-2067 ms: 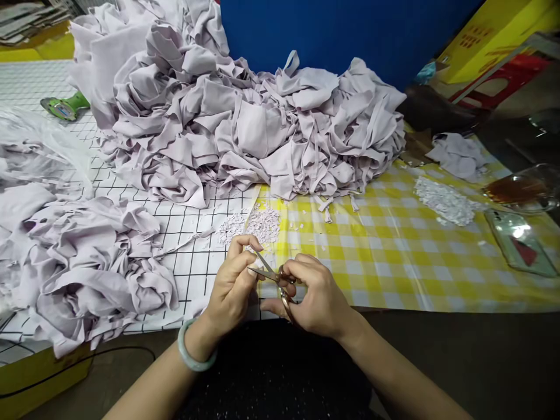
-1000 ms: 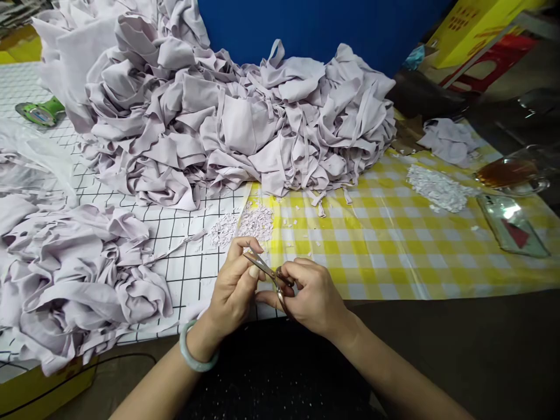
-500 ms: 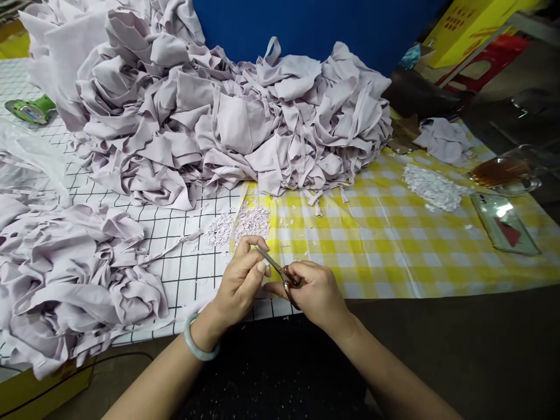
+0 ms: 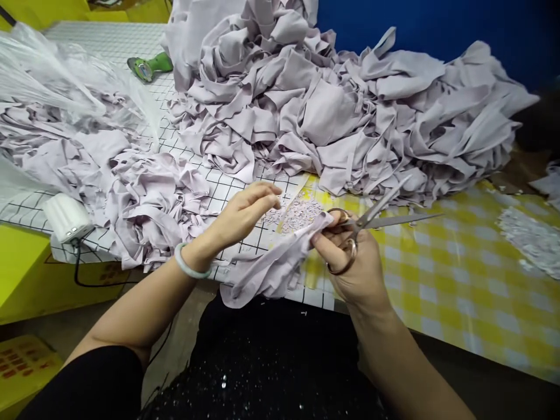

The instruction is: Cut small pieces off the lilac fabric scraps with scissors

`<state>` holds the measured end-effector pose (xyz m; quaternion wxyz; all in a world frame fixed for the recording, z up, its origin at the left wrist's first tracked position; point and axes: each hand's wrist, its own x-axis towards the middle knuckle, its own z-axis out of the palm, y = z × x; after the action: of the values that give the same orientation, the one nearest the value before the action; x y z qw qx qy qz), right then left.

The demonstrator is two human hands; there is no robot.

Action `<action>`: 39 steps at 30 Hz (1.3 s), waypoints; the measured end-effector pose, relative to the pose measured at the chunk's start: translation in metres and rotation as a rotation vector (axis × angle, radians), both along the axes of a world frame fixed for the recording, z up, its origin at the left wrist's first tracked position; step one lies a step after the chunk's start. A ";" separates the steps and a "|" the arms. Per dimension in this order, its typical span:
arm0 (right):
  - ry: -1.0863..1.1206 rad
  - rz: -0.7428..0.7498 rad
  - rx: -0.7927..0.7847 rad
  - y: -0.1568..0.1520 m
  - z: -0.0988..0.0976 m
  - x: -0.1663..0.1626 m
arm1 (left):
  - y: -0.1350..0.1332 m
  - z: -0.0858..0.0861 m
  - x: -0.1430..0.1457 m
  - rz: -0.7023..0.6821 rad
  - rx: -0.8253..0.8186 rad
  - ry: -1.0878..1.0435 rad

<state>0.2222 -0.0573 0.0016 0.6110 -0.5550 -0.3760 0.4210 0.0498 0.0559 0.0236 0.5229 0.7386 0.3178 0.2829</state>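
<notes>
In my right hand is a pair of scissors, its blades spread and pointing to the right. The thumb and fingers of that hand also pinch the end of a pale lilac fabric piece, which hangs down to the left over the table edge. My left hand, with a pale bangle on its wrist, is held in the air with fingers stretched out and nothing visible in it. Behind the hands lie many tiny fabric clippings.
A big heap of lilac fabric pieces fills the back; a smaller pile lies left. Nearby are a clear plastic bag, a green-handled tool, a white box with a cable, and white bits at right.
The view has swung left. My hands have parted; the scissors, earlier against my left fingers, now point right with blades spread. A fabric piece is now in my right hand.
</notes>
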 end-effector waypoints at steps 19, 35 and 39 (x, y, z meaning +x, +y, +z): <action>0.007 -0.058 0.005 -0.027 0.002 0.020 | -0.064 -0.041 -0.056 -0.166 -0.042 0.370; 0.224 0.242 -0.107 -0.002 -0.011 -0.026 | -0.028 0.022 -0.033 -0.164 -0.127 0.296; 0.388 0.280 -0.114 0.006 -0.007 -0.011 | -0.029 0.028 -0.041 -0.417 -0.171 0.306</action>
<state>0.2112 -0.0516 -0.0059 0.5752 -0.4398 -0.3008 0.6207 0.0093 0.0272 0.0517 0.5762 0.7754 0.2570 0.0263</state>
